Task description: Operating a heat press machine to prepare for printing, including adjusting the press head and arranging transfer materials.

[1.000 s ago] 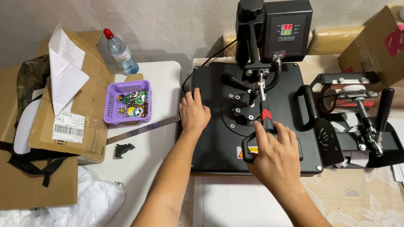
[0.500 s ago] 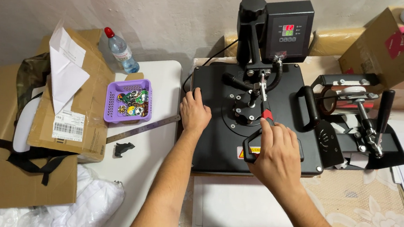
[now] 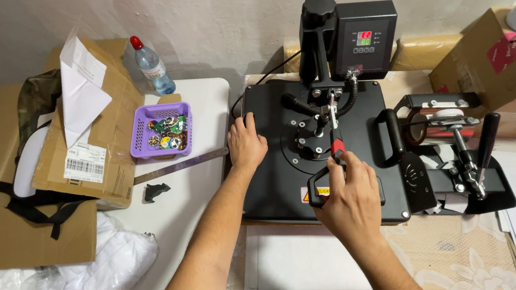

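Observation:
A black heat press [image 3: 279,184] stands on the table with its top plate down and a control box with a lit display [image 3: 363,39] at the back. My right hand [image 3: 350,196] is wrapped around the press's black handle [image 3: 313,190], near its red-marked lever arm [image 3: 336,149]. My left hand [image 3: 246,143] lies flat on the left side of the top plate, fingers together, holding nothing.
A black mug press [image 3: 450,152] with its own lever sits to the right. A purple basket of small colourful items [image 3: 163,132], a metal ruler [image 3: 181,165], a water bottle [image 3: 150,66] and cardboard boxes [image 3: 93,149] lie left. White sheets [image 3: 304,261] lie in front.
My right hand has slid slightly on the handle and pressed it a little lower. The left hand has stayed on the plate.

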